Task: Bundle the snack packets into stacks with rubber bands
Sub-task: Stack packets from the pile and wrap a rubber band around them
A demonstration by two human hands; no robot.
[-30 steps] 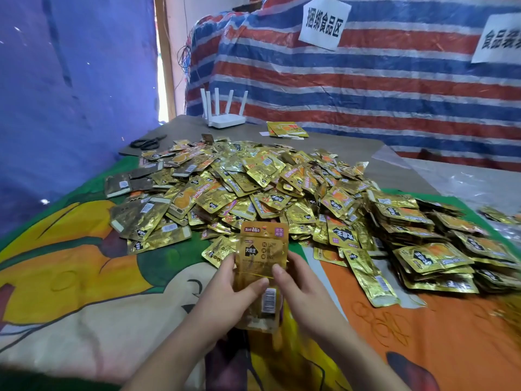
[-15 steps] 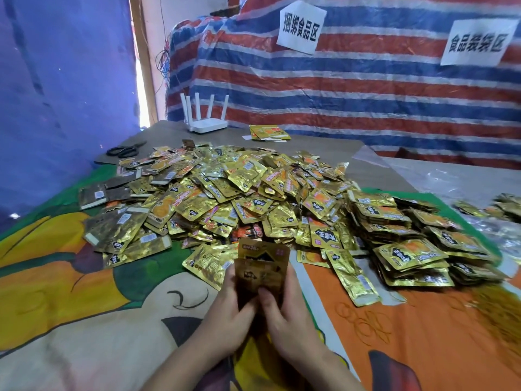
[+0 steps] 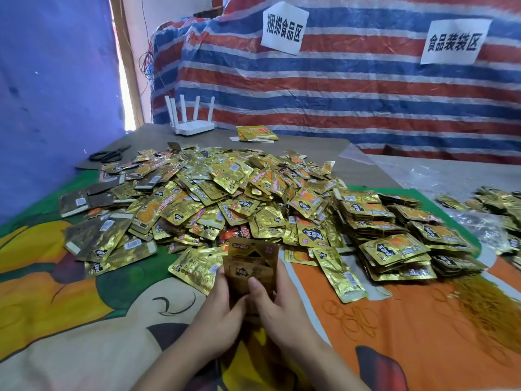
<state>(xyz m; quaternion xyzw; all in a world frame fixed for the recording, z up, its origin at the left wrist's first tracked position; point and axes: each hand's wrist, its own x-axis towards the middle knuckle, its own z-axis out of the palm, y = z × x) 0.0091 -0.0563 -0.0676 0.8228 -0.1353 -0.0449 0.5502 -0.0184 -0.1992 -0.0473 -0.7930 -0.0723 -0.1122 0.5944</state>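
Both my hands hold a small stack of gold snack packets [image 3: 251, 266] upright in front of me, above the cartoon-printed cloth [image 3: 70, 320]. My left hand [image 3: 222, 311] grips the stack's left side and my right hand [image 3: 277, 303] grips its right side, thumb across the front. Behind the stack lies a big loose heap of gold packets [image 3: 220, 198]. To the right stand bundled stacks of packets [image 3: 394, 235]. A pile of yellow rubber bands [image 3: 487, 303] lies on the orange part of the cloth at the right, with a few loose bands [image 3: 346, 314] nearer me.
Black scissors [image 3: 110, 155] and a white router [image 3: 191, 122] sit at the table's far left. A few packets [image 3: 256, 133] lie apart near the striped tarp wall [image 3: 338, 80]. Clear plastic bags with more packets [image 3: 490, 221] cover the far right.
The stack in my hands has been squared up and lowered towards me; it was fanned out taller a second ago. The view has shifted slightly to the right.
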